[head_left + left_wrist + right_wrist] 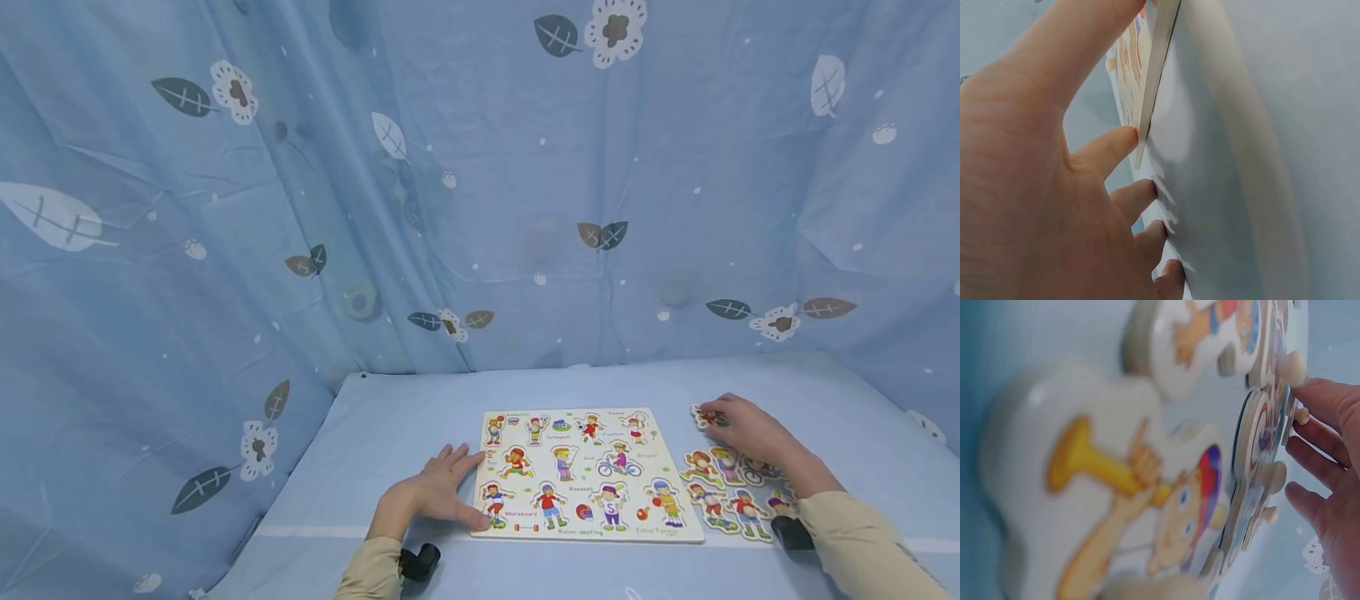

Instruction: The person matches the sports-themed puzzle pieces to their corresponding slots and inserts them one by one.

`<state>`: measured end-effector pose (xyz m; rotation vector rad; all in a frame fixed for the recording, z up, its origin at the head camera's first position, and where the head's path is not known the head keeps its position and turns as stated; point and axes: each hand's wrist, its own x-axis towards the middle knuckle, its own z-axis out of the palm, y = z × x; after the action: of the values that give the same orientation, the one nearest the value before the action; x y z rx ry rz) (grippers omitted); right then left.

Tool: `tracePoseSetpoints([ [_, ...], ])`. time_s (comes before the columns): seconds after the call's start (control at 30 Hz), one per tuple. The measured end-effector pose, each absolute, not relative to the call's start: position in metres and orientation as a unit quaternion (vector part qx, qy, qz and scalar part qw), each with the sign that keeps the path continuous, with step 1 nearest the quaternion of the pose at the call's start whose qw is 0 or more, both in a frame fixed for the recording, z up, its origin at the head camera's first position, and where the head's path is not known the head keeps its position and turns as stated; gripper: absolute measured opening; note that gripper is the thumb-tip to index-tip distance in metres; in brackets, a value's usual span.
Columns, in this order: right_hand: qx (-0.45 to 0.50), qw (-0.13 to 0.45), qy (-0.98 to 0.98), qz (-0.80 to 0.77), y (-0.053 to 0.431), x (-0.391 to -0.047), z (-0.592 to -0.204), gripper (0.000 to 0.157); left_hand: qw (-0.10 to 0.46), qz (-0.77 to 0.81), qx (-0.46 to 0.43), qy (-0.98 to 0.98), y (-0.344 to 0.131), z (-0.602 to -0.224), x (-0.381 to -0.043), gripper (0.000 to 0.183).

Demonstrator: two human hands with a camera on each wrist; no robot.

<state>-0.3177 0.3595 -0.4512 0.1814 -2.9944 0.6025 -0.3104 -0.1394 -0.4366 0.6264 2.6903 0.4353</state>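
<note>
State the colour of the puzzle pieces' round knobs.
The round wooden knobs are pale beige, clearest in the right wrist view.

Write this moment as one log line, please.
left hand: touching board's left edge | right hand: at puzzle piece | other loose pieces: right of board

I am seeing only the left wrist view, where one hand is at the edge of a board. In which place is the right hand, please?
Observer: In the head view, the right hand is beyond the right edge of the board, with its fingers at a puzzle piece.
Operator: Thank you. Is this the only piece on that side?
Observer: No, several other pieces lie clustered beside the board's right edge.
</note>
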Motion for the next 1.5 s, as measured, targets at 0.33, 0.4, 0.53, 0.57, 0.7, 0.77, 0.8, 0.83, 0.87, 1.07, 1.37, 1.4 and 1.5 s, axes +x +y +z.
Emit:
tracePoseSetpoints([
  [0.33, 0.071, 0.05, -0.976, 0.199, 0.344, -0.323, -0.446, 0.043, 0.171, 0.153, 0.219, 0.948, -0.139, -0.435, -0.309, 0.103],
  [0.4, 0.073, 0.052, -0.976, 0.2, 0.34, -0.324, -0.444, 0.043, 0.171, 0.153, 0.217, 0.949, -0.139, -0.435, -0.309, 0.103],
  [0.53, 0.079, 0.054, -0.975, 0.198, 0.332, -0.326, -0.439, 0.042, 0.173, 0.155, 0.215, 0.949, -0.139, -0.434, -0.309, 0.103],
  [0.57, 0.081, 0.055, -0.975, 0.199, 0.33, -0.327, -0.439, 0.041, 0.173, 0.155, 0.215, 0.949, -0.139, -0.434, -0.309, 0.103],
  [0.7, 0.097, 0.061, -0.972, 0.203, 0.323, -0.328, -0.437, 0.04, 0.172, 0.154, 0.217, 0.949, -0.139, -0.434, -0.309, 0.103],
  [0.77, 0.109, 0.061, -0.97, 0.21, 0.319, -0.329, -0.437, 0.04, 0.173, 0.152, 0.217, 0.949, -0.14, -0.435, -0.309, 0.103],
  [0.8, 0.112, 0.06, -0.969, 0.214, 0.317, -0.329, -0.437, 0.04, 0.174, 0.152, 0.217, 0.949, -0.14, -0.435, -0.309, 0.103],
  [0.83, 0.116, 0.06, -0.968, 0.216, 0.314, -0.329, -0.437, 0.039, 0.174, 0.151, 0.216, 0.949, -0.141, -0.435, -0.309, 0.103],
  [0.87, 0.119, 0.058, -0.967, 0.218, 0.313, -0.329, -0.437, 0.039, 0.175, 0.151, 0.217, 0.948, -0.141, -0.435, -0.309, 0.104],
  [1.07, 0.125, 0.061, -0.968, 0.211, 0.304, -0.329, -0.437, 0.039, 0.175, 0.156, 0.22, 0.947, -0.142, -0.435, -0.309, 0.104],
  [1.37, 0.114, 0.051, -0.968, 0.22, 0.298, -0.328, -0.435, 0.04, 0.172, 0.15, 0.221, 0.948, -0.141, -0.435, -0.309, 0.104],
  [1.4, 0.113, 0.053, -0.967, 0.22, 0.297, -0.328, -0.436, 0.039, 0.172, 0.151, 0.221, 0.948, -0.141, -0.435, -0.31, 0.104],
  [1.5, 0.125, 0.059, -0.967, 0.215, 0.295, -0.328, -0.436, 0.039, 0.173, 0.155, 0.221, 0.947, -0.14, -0.436, -0.309, 0.104],
])
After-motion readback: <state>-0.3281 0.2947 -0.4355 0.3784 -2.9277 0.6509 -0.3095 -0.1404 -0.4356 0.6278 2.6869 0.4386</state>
